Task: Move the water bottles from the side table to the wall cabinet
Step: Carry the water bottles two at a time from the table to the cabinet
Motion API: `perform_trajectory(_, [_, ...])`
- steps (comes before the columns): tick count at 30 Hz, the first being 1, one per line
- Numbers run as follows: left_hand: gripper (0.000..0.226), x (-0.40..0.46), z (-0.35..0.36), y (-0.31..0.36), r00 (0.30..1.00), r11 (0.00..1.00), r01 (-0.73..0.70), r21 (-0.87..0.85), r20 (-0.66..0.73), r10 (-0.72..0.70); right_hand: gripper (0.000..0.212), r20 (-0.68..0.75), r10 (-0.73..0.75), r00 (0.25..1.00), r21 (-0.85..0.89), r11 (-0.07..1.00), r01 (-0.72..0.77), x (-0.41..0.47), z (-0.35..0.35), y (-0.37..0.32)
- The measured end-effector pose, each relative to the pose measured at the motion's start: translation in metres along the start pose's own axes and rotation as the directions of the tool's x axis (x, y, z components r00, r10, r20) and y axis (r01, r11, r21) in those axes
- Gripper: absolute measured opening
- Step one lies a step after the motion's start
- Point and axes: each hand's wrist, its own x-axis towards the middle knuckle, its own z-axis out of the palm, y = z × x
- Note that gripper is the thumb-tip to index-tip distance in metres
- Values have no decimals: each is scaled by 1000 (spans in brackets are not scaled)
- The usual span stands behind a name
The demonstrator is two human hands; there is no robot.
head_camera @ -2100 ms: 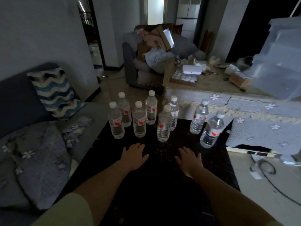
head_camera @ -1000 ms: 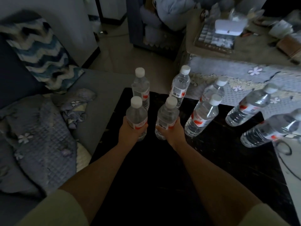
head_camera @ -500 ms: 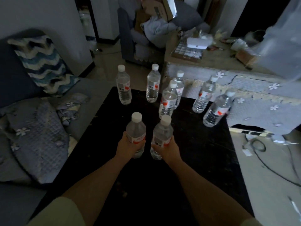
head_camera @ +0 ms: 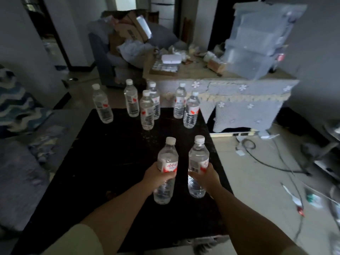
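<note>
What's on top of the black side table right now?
Six upright water bottles at the far end of the black side table. The forearms cover part of its near surface.

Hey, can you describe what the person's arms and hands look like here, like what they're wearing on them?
Both forearms are bare from the elbow down. A pale, yellowish-green short sleeve shows at the bottom left on the left arm, and a sliver of the same fabric on the right. The left hand and right hand are bare: no gloves, watch, rings or bracelets that I can make out in this dim light.
</note>
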Motion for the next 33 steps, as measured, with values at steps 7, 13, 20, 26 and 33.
perform_trajectory(7, [38,-12,43,28,968,988,-104,111,238,76,66,-228,111,967,39,994,-105,-56,-56,38])
perform_trajectory(13, [51,-24,84,39,895,949,-245,199,422,143,70,-434,263,862,205,960,-190,-125,-87,73])
perform_trajectory(20, [47,-86,156,45,787,896,-379,232,590,180,72,-592,429,682,351,899,-261,-233,-104,125])
perform_trajectory(26, [62,-177,234,29,619,825,-504,255,773,139,69,-655,559,509,510,824,-248,-333,-123,190])
perform_trajectory(33, [53,-294,321,6,455,766,-597,238,887,79,63,-675,653,343,608,756,-243,-451,-155,264])
